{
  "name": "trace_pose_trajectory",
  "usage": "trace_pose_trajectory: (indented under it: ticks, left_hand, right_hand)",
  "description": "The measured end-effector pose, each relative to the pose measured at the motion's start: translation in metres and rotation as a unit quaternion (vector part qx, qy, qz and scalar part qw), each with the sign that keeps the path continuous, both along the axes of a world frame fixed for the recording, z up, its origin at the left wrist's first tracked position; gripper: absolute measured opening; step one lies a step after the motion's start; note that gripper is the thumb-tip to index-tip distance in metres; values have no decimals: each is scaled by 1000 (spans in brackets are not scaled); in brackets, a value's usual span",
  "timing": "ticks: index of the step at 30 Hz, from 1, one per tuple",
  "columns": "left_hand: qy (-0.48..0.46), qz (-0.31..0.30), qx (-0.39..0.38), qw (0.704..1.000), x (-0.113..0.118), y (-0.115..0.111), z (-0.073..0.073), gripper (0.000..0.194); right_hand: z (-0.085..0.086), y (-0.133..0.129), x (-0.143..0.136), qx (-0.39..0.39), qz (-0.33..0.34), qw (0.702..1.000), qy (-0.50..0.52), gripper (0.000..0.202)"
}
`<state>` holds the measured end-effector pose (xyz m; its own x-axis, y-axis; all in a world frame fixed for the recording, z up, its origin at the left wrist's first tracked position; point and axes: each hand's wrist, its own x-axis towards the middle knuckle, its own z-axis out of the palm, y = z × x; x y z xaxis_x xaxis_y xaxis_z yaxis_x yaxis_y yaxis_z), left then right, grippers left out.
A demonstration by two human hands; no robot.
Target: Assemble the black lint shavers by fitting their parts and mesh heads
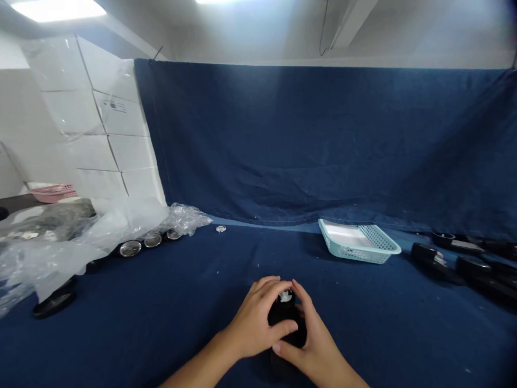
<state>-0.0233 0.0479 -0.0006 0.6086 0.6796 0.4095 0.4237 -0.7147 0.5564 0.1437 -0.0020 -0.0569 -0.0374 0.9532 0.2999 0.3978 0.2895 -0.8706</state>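
Near the front edge of the table (161, 302), which is draped in dark blue cloth, both hands close around a small black cylindrical part with a pale silvery top (286, 315). The left hand (254, 323) wraps over it from the left, fingers curled across its top and thumb across the front. The right hand (313, 347) cups it from the right and below, fingertips up by the pale top. The part sits between the palms, its long axis running away from the person; neither hand is nearer. A light blue plastic mesh basket (359, 242) lies well apart toward the back right, more black parts (464, 261) along the right edge, and crumpled clear plastic bags (81, 231) at the left.
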Motion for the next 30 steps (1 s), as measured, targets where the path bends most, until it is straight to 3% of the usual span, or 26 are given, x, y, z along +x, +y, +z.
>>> trace_pose_trajectory:
  ticks: [5, 16, 20, 24, 30]
  left_hand:
    - [-36, -4, 19, 999, 7, -6, 2, 63]
    - [30, 14, 143, 989, 0, -4, 9, 44]
    - [35, 37, 134, 990, -4, 4, 3, 43]
    - [53, 16, 101, 993, -4, 7, 0, 50]
    - [60, -34, 92, 993, 1, 3, 5, 57]
  right_hand:
    - [0, 1, 1, 6, -3, 1000, -20, 99]
    - [-3, 6, 10, 26, 58, 998, -2, 104]
    - [-15, 13, 15, 2, 88, 996, -1, 106]
    - [-29, 20, 15, -9, 68, 997, 21, 111]
    - [-19, 16, 14, -10, 82, 997, -9, 108]
